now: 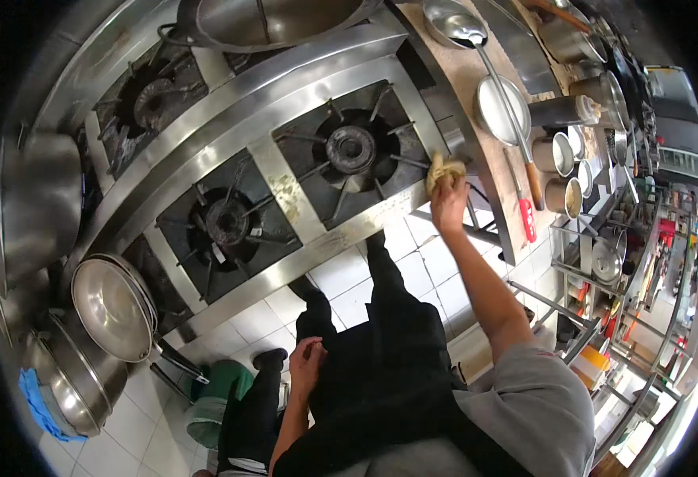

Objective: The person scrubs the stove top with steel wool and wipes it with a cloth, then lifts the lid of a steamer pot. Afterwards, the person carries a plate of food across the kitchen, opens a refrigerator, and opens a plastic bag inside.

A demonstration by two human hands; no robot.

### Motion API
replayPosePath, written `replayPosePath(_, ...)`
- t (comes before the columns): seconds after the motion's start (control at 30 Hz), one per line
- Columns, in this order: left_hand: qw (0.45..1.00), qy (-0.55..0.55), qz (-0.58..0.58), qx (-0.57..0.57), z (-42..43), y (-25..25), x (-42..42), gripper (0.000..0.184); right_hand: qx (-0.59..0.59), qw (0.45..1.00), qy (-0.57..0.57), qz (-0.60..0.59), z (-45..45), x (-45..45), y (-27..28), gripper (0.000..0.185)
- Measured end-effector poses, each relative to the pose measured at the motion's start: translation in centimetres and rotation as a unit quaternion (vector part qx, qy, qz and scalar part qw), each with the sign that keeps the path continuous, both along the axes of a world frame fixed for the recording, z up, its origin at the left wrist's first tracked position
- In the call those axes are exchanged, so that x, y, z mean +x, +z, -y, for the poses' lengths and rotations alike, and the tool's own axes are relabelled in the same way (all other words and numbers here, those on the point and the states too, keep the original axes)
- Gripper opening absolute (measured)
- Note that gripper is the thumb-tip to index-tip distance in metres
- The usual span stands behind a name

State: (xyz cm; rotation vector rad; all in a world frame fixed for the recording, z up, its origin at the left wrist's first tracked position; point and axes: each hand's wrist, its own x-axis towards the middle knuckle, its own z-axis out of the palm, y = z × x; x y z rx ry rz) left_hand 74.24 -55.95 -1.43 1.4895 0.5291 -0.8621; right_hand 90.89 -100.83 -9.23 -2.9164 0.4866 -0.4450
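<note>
My right hand (449,205) grips a crumpled yellowish cloth (446,168) and presses it on the front right corner of the steel stove (365,225). Just left of the cloth is a gas burner (350,149) with a black grate. A second front burner (227,222) lies further left, and brownish stains mark the steel strip (287,189) between the two. Low in front of my dark apron (389,350) hangs my left hand (307,364), its fingers loosely bent and apart from the stove. I see nothing in it.
A large wok (277,24) rests on the rear burners. Stacked pans (114,306) lean at the left. On the right counter are a long-handled ladle (500,87), a red-handled tool (527,219) and several pots (556,153). A person's dark-clothed leg (246,413) stands beside a green bin (218,397).
</note>
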Motion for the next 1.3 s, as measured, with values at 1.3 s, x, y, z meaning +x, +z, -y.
replayPosePath(1.3, 0.996, 0.066, 0.042, -0.042, -13.2, -1.1, -3.3, 0.019, 0.213, 0.78, 0.443, -0.387, -20.3, 9.1, 11.8, 0.028)
